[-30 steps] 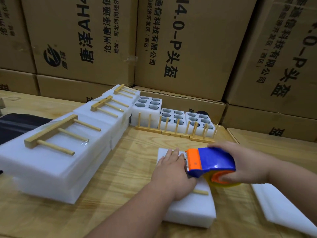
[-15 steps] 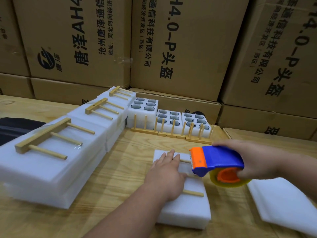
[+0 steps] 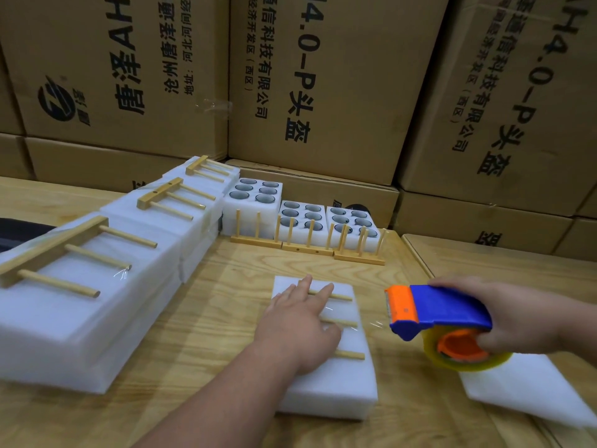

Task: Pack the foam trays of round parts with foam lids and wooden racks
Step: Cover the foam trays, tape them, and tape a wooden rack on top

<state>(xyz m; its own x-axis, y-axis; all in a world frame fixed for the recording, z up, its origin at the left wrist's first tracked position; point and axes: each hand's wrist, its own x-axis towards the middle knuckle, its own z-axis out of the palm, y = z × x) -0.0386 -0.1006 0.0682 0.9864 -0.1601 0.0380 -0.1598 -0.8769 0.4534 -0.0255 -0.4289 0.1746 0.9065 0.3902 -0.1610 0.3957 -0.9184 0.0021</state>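
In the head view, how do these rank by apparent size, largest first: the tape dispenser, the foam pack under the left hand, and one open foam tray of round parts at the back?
1. Foam pack under the left hand.
2. Tape dispenser, held by the right hand.
3. Open foam tray.

The tray stands farther from the camera, so its true size may be close to the pack's.

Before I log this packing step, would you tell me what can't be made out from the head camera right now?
- Wooden rack on the near foam pack: its crossbar is hidden under the left hand.
- Tape dispenser: the right hand covers its handle end.
- Loose foam lid: partly under the tape roll.
- Dark object at the left edge: cut off, blocked by the packed foam trays.
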